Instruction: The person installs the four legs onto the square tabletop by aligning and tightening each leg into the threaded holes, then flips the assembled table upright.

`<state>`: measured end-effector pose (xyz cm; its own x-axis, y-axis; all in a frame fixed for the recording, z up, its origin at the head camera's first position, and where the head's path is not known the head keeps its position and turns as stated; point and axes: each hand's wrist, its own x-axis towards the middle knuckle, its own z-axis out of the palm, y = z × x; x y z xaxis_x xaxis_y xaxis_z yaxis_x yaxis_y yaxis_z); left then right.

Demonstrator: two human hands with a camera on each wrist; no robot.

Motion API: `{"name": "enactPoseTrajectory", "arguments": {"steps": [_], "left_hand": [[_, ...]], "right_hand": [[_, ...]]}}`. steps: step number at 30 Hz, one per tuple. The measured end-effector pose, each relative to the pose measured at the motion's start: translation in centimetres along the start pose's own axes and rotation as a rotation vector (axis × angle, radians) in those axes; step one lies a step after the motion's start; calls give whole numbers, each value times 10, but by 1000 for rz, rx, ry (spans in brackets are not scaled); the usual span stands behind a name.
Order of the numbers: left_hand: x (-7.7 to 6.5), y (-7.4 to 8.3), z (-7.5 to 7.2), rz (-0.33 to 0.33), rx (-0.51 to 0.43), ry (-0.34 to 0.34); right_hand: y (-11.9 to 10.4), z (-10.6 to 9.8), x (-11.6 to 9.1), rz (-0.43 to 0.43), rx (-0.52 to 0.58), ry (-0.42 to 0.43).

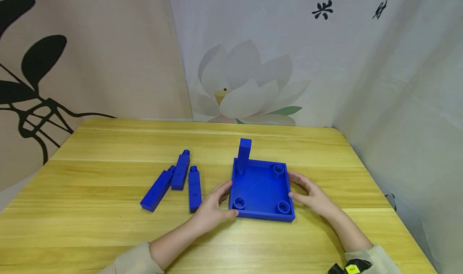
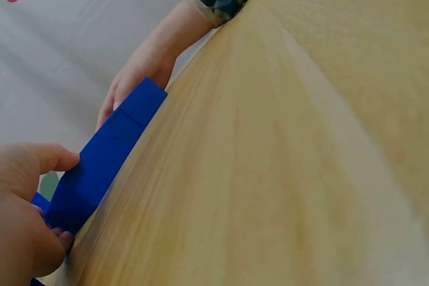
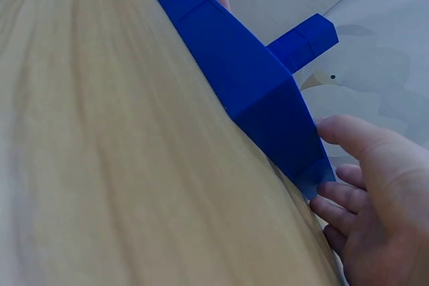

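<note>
A square, shallow blue tray (image 1: 258, 189) with raised walls lies on the table between both hands. A square blue post (image 1: 244, 151) stands upright at its back left corner, and round threaded sockets show in the other corners. My left hand (image 1: 213, 211) grips the front left corner, thumb on the front wall and fingers along the left side. My right hand (image 1: 316, 195) touches the right wall from outside with relaxed fingers and thumb. Left of the tray lie three loose blue posts with threaded ends: one nearest (image 1: 195, 189), one behind (image 1: 180, 171) and one farther left (image 1: 157, 189).
The wooden table (image 1: 108, 234) meets a printed cloth backdrop (image 1: 253, 85) at its far edge. Another pale curtain (image 1: 416, 105) hangs along the right side. A black strap device (image 1: 351, 267) is worn at the right sleeve.
</note>
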<state>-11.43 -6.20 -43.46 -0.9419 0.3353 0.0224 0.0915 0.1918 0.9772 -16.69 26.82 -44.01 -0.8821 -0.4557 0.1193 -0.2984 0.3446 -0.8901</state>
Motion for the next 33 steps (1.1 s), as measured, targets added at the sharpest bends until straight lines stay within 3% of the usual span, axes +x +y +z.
{"name": "enactPoseTrajectory", "arguments": {"steps": [6,14,21,26,33], "left_hand": [[1,1,2,10,-15,-11],[1,2,2,17,12,-31],[2,0,4,38,30,-26],[4,-2,8,58,85,22],[11,-4,15,101,113,153]], "right_hand": [[2,-4,0,-5,-6,-20],[0,-10,-1,77,-35,-71],[2,-15,-4,92,-35,-82],[6,-22,-6,79,6,-78],[10,-29,-10,75,46,-21]]}}
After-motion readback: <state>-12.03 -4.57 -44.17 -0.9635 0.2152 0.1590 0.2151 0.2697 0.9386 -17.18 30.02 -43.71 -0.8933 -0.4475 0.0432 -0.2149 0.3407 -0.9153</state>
